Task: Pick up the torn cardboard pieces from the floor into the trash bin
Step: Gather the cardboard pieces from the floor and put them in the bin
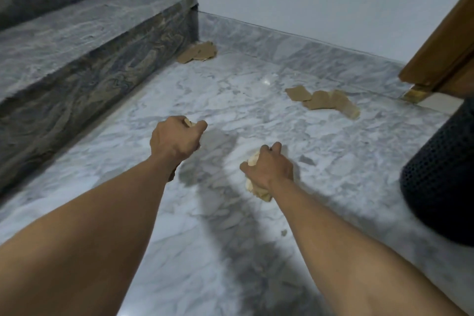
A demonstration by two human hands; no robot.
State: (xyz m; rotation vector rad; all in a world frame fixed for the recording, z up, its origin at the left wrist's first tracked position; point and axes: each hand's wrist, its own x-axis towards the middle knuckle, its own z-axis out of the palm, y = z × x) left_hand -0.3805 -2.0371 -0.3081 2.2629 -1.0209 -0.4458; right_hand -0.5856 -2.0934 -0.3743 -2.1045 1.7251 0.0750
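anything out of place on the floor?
Yes, loose litter. A corner pile of torn pieces lies against the step, and a second pile lies on the marble floor near the mesh bin. The left hand and right hand each hold cardboard.

1. The left hand (177, 141) is bare, and tendon lines and knuckle ridges show across its back.
2. The right hand (269, 169) is also bare, with its knuckles standing out as a row of small bumps.
3. Behind the left hand, the left forearm (102, 226) is uncovered along all of its visible length and looks broader toward the camera.
4. Behind the right hand, the right forearm (333, 233) is likewise uncovered and smooth, its outline slightly blurred and widening toward the camera.
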